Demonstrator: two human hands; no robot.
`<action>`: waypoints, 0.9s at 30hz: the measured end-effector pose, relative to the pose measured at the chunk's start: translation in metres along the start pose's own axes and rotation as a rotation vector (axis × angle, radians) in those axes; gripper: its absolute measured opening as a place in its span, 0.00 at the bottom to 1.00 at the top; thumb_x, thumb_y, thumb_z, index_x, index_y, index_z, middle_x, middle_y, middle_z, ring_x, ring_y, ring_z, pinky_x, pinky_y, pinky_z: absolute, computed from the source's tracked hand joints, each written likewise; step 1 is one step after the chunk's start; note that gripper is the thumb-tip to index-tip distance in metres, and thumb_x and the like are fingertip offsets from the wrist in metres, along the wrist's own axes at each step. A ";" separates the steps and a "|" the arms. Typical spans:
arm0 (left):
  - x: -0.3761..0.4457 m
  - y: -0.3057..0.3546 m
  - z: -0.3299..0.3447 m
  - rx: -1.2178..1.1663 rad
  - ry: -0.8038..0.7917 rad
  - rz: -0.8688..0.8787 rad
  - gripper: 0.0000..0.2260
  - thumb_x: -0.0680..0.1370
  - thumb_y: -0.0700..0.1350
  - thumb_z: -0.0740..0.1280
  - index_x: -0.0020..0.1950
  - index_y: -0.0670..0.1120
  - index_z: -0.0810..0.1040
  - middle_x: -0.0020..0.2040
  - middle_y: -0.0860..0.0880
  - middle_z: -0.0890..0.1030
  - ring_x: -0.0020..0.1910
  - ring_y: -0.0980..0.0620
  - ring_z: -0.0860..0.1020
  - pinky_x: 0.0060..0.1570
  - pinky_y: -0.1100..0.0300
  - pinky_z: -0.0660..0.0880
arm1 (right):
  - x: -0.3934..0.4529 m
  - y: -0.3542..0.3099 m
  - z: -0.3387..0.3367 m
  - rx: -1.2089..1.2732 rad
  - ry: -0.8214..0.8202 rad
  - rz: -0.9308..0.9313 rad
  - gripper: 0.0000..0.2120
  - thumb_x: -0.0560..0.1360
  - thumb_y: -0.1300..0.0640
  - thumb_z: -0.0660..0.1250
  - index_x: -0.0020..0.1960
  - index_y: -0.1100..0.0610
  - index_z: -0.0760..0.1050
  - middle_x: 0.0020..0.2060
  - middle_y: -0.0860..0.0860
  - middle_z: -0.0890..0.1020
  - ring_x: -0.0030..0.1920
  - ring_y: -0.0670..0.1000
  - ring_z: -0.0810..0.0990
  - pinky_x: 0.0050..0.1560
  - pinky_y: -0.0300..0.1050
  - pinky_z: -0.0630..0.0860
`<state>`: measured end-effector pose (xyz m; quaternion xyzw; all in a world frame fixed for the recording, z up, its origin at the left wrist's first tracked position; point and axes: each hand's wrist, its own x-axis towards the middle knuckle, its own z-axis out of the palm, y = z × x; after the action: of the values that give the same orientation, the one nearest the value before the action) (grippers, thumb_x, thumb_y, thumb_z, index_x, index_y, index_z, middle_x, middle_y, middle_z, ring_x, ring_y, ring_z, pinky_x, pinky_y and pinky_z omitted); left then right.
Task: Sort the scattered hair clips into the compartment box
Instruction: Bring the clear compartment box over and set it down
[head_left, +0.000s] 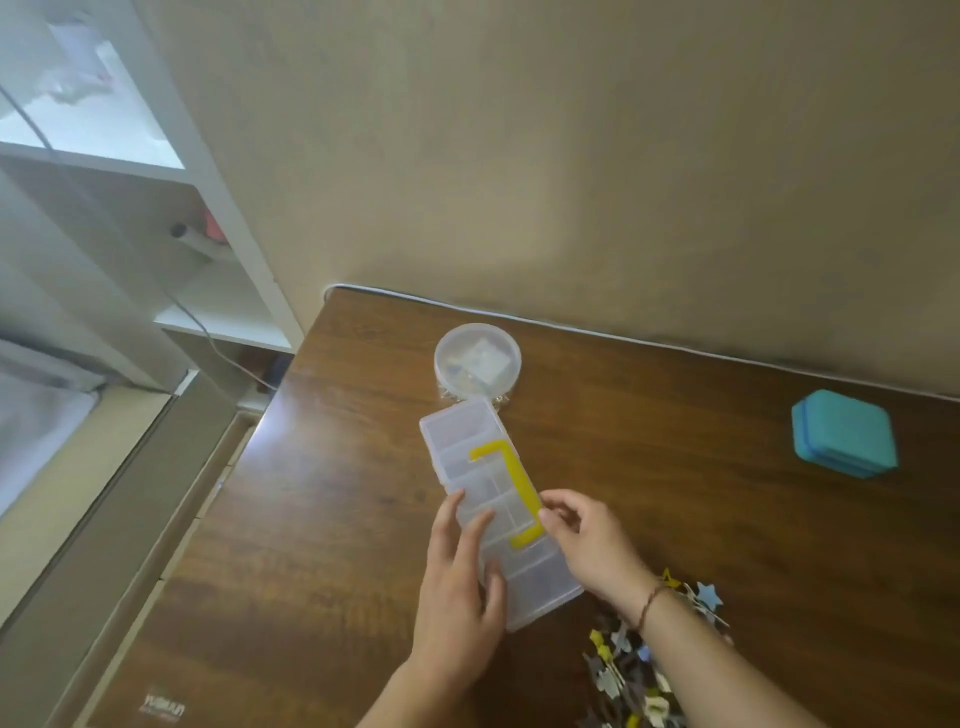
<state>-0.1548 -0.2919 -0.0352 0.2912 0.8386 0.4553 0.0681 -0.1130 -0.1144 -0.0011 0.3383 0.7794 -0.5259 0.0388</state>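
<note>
Compartment box (470, 457): clear plastic, lid closed, yellow handle (511, 480) along its right edge, lying lengthwise on the brown table (322, 519). Left hand (460, 597) rests on the lid's near-left part with fingers straight and slightly apart; right hand (592, 545) pinches the handle's near end between curled fingers and thumb. Hair clips (628, 670): star-shaped, mixed colours, heaped near right under the right forearm; round clear container (478, 358) just beyond the box, teal case (844, 434) far right.
</note>
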 end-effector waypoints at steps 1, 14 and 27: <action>0.002 0.003 0.002 0.004 -0.021 0.019 0.21 0.77 0.48 0.57 0.70 0.56 0.66 0.79 0.56 0.55 0.75 0.52 0.64 0.64 0.52 0.74 | -0.004 0.005 -0.004 0.030 0.004 0.007 0.06 0.78 0.55 0.66 0.52 0.45 0.77 0.45 0.43 0.84 0.48 0.42 0.82 0.48 0.37 0.76; 0.070 0.071 0.067 0.008 -0.140 -0.305 0.19 0.82 0.47 0.64 0.73 0.48 0.72 0.60 0.52 0.79 0.58 0.50 0.78 0.55 0.56 0.75 | -0.032 0.047 -0.064 0.333 0.276 0.222 0.19 0.76 0.59 0.69 0.66 0.54 0.72 0.43 0.53 0.83 0.43 0.51 0.84 0.41 0.52 0.83; 0.121 0.082 0.090 -0.254 -0.311 -0.685 0.11 0.80 0.48 0.68 0.58 0.44 0.81 0.53 0.45 0.83 0.50 0.47 0.81 0.48 0.53 0.77 | -0.025 0.055 -0.107 0.299 0.271 0.163 0.27 0.74 0.59 0.71 0.70 0.50 0.68 0.43 0.48 0.84 0.44 0.46 0.83 0.46 0.44 0.82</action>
<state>-0.1854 -0.1264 -0.0027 0.0494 0.8038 0.4569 0.3778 -0.0313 -0.0246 0.0131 0.4697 0.6609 -0.5805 -0.0746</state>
